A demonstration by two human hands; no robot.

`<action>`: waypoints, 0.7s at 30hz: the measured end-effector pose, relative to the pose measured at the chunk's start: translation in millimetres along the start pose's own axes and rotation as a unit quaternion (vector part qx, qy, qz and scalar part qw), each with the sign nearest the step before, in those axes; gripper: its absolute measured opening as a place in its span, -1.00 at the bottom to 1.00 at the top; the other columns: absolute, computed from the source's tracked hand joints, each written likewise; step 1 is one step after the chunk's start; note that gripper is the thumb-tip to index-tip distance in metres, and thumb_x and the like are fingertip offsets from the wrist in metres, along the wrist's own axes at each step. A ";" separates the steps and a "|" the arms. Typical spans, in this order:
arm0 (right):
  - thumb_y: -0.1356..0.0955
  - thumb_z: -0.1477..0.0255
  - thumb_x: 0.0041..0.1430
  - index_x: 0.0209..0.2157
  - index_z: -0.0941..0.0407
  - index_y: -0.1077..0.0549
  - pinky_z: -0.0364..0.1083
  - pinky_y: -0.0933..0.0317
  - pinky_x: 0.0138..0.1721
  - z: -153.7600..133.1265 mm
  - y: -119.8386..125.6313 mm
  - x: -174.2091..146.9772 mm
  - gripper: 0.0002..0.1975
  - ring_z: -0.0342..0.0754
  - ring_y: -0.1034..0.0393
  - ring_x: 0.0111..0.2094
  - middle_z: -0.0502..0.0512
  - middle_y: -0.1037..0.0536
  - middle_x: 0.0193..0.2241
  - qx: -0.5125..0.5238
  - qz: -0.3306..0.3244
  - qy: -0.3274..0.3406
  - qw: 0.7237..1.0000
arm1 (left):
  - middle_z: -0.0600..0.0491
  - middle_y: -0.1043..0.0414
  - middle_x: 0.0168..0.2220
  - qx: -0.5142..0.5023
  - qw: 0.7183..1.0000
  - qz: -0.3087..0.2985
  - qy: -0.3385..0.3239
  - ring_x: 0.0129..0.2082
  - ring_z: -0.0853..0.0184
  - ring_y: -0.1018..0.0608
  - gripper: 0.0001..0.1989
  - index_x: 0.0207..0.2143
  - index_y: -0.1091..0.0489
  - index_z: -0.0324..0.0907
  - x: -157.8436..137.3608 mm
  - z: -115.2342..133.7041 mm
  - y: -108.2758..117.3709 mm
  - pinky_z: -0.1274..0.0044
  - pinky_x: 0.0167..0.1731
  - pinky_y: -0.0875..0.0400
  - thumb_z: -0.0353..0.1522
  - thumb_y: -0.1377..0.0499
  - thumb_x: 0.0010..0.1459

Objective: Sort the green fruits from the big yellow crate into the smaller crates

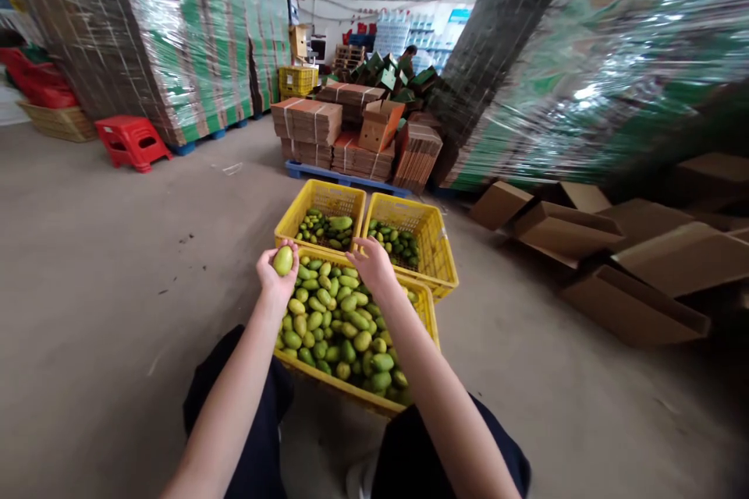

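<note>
My left hand [275,274] is closed around a yellow-green oval fruit [283,260], like a small mango, at the left edge of a large yellow crate [336,390]. That crate is full of similar green and yellowish fruits [333,312]. Over its far side hangs my right hand [372,261], its fingers apart and nothing visible in them. Beyond stand two more yellow crates, a left one [284,222] and a right one [441,257]. Both hold darker green fruits; a long, larger one [340,223] lies in the left crate. My right forearm hides part of the near crate.
Flattened cartons [307,121] are stacked on a blue pallet [321,173] ahead. Open cardboard boxes [567,230] lie on the right. A red stool [132,142] stands left, by wrapped pallet stacks [187,31]. Farther back is a person [408,53] among green boxes.
</note>
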State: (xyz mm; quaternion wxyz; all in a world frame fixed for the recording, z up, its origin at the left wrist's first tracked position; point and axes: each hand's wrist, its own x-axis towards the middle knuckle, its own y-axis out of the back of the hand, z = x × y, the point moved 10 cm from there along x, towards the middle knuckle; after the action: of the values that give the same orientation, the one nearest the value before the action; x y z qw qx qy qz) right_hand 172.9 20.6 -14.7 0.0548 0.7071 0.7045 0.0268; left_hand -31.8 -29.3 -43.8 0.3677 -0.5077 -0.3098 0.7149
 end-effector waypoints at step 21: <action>-0.28 0.38 0.25 0.24 0.31 -0.27 0.12 -0.17 0.13 137.8 52.0 -186.4 -0.44 0.29 -0.32 0.19 0.52 -0.40 0.16 -0.538 -0.328 -0.156 0.760 | -0.02 -0.42 -0.40 0.337 0.862 0.132 0.356 -0.42 0.27 -0.56 -0.78 -0.25 -0.35 -0.18 -102.7 -145.4 190.8 0.50 -0.47 -0.57 -0.61 -0.16 0.07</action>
State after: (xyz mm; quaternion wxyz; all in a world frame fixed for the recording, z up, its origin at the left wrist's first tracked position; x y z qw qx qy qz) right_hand 239.3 -171.2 -138.1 0.5412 0.2808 0.7447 0.2713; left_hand 88.5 -208.1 -190.9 0.5036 -0.6087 0.1716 0.5885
